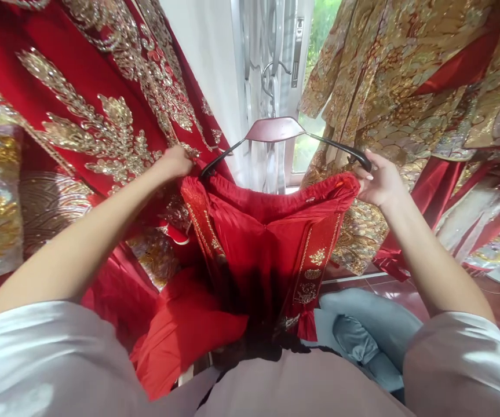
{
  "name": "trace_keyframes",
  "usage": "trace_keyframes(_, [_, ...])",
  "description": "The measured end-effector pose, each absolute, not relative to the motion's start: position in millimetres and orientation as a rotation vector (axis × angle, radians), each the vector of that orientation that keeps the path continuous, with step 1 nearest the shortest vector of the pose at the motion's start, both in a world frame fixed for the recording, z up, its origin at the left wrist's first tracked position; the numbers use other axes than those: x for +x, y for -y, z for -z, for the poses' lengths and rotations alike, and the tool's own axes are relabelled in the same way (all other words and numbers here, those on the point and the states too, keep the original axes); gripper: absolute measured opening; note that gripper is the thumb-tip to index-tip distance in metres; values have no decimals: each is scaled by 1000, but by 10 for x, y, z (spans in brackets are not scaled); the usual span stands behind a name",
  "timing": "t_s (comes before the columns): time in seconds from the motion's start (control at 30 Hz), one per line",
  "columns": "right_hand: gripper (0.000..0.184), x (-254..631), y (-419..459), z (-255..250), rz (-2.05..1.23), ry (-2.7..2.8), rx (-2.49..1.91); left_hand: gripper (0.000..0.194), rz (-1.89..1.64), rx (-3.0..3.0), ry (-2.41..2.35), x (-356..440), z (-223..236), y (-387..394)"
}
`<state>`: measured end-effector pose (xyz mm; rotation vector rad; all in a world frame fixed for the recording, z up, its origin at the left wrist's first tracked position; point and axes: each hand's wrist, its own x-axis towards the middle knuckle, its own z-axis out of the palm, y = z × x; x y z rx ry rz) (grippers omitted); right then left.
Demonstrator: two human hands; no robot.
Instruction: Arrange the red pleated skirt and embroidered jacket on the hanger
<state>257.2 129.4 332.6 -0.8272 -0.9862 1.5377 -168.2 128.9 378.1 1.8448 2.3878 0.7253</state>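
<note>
A red skirt (250, 231) with gold-embroidered side panels hangs in front of me from a hanger (274, 130) with dark arms and a pinkish middle. At the hanger's left end, my left hand (179, 162) is closed at the skirt's upper corner; its fingertips are partly hidden. My right hand (378, 178) grips the other end, thumb and fingers around the hanger tip and the waistband corner. The hanger's hook points up and touches no rail that I can see. A red tassel hangs at the bottom of the right panel.
Red garments with gold beading (115, 124) hang close on the left. On the right hang gold patterned robes (389, 98). Behind the hanger are a white curtain (206, 63) and a door or window frame (297, 63). Grey-blue fabric (375, 318) lies low on the right.
</note>
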Motion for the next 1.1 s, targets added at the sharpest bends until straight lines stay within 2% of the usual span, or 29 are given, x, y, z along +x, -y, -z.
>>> trace_keyframes(0.07, [34,2582,-1327,-3293,-1478,1050,-819,6,-748,1839,-2505,-1635,-4052,-1243])
trace_keyframes(0.17, [42,2603,-1390,-3220,-1470,1108,-766,28,-1225,1988,-2515,-1473,-4359,-1102])
trace_keyframes(0.23, [46,2613,-1428,-3160,-1497,1152,-742,38,-1611,2149,-2390,-1266,-4411,-968])
trace_keyframes(0.3, [49,2618,-1456,-3104,-1497,1206,-731,38,-1691,2318,-2275,-998,-4311,-820])
trace_keyframes(0.37, [51,2622,-1474,-3070,-1469,1256,-734,34,-1396,2445,-2240,-724,-4074,-686])
trace_keyframes(0.57, [46,2650,-1493,-3107,-1348,1302,-801,42,31,2577,-2231,-285,-3235,-562])
trace_keyframes(0.63, [45,2660,-1502,-3102,-1383,1293,-774,31,268,2618,-2080,-188,-3201,-587])
trace_keyframes(0.67, [45,2664,-1506,-3091,-1412,1288,-746,26,262,2657,-2008,-124,-3255,-610])
trace_keyframes(0.73, [42,2667,-1510,-3064,-1467,1273,-687,30,-6,2801,-1933,32,-3480,-694])
trace_keyframes(0.87, [38,2660,-1485,-3059,-1493,1244,-628,39,-860,3138,-1794,293,-4024,-1102])
trace_keyframes(0.97, [40,2705,-1464,-3099,-1496,1282,-627,41,-937,3190,-1764,346,-4166,-1507])
trace_keyframes(1.1, [42,2908,-1483,-3148,-1546,1470,-730,39,-969,3023,-1723,327,-4079,-1780])
